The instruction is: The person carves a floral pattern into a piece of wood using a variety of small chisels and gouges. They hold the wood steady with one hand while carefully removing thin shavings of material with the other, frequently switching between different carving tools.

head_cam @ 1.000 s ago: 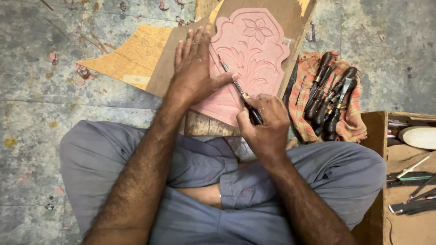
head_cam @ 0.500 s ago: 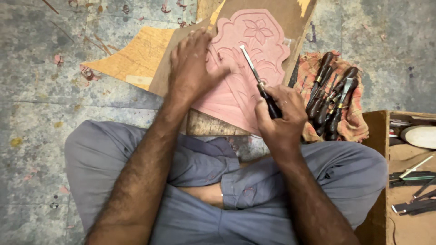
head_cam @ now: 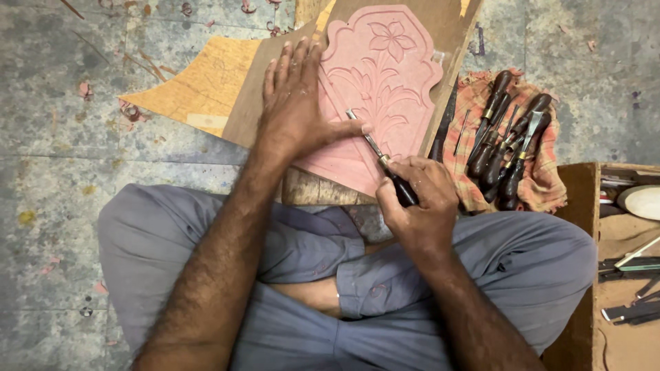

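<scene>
The right hand (head_cam: 417, 203) is clamped around a dark-handled carving chisel (head_cam: 377, 152) slanting up-left onto the pink carved panel (head_cam: 385, 75), its tip beside the thumb of the flat, fingers-spread left hand (head_cam: 297, 110).

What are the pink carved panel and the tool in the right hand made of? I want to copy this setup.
Pink panel: looks like matte stone, possibly painted wood; relief flower cut cleanly. Tool in the right hand: slim shiny metal shaft, dark glossy handle, likely varnished wood.
</scene>
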